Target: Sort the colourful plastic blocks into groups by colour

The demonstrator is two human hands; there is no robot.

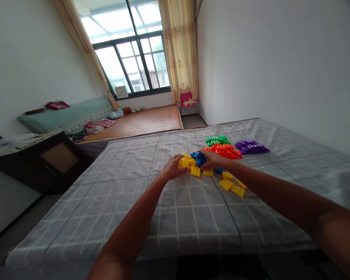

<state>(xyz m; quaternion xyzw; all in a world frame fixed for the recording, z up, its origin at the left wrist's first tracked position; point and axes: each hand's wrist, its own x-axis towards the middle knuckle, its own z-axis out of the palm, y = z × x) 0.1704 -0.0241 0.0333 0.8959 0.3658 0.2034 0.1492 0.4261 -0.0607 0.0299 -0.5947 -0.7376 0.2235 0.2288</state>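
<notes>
My left hand point(173, 166) curls round the left side of a cluster of yellow plastic building blocks point(195, 171). My right hand point(213, 159) is closed on blue building blocks point(198, 158), right beside the yellow ones. More blue shows under the right wrist. Several loose yellow blocks point(237, 190) lie on the checked cloth nearer to me, below the right forearm. Behind the right hand are a heap of orange blocks point(223, 150) and a heap of green blocks point(217, 140). A purple heap point(251, 146) lies farther right.
A grey checked cloth point(128, 194) covers the bed-like surface under the blocks. Beyond it stands a brown platform point(147, 122) by the window. A pink chair point(187, 99) stands in the far corner, and a dark cabinet point(58, 159) is at left. The white wall point(280, 70) bounds the right side.
</notes>
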